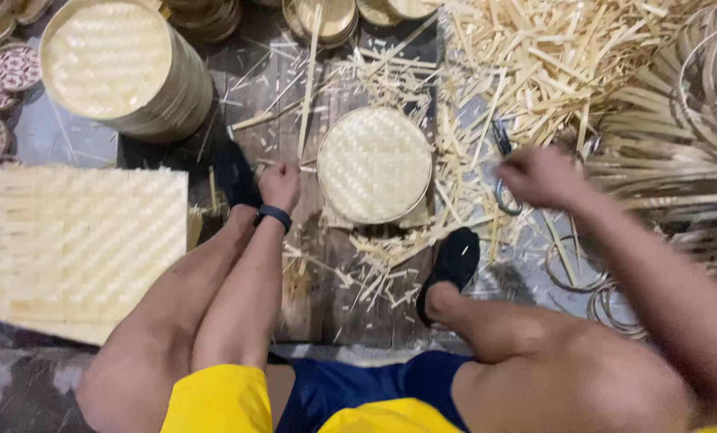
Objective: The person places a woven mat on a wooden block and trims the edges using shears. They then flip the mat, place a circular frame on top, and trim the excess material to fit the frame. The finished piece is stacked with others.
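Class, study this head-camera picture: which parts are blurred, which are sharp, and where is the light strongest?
Head view: the right hand and its forearm are smeared by motion blur; the left hand and round woven tray are fairly sharp; the tall stack of round trays and square woven mat look brightly lit, nearly washed out; the frame edges bend like a wide lens.

A dark plank floor point(326, 297) carries a round woven bamboo tray point(374, 164) at its middle, a stack of woven trays point(122, 68) and a square woven mat point(78, 248) to the left, loose bamboo strips point(551, 64) and rings point(607, 301) to the right.
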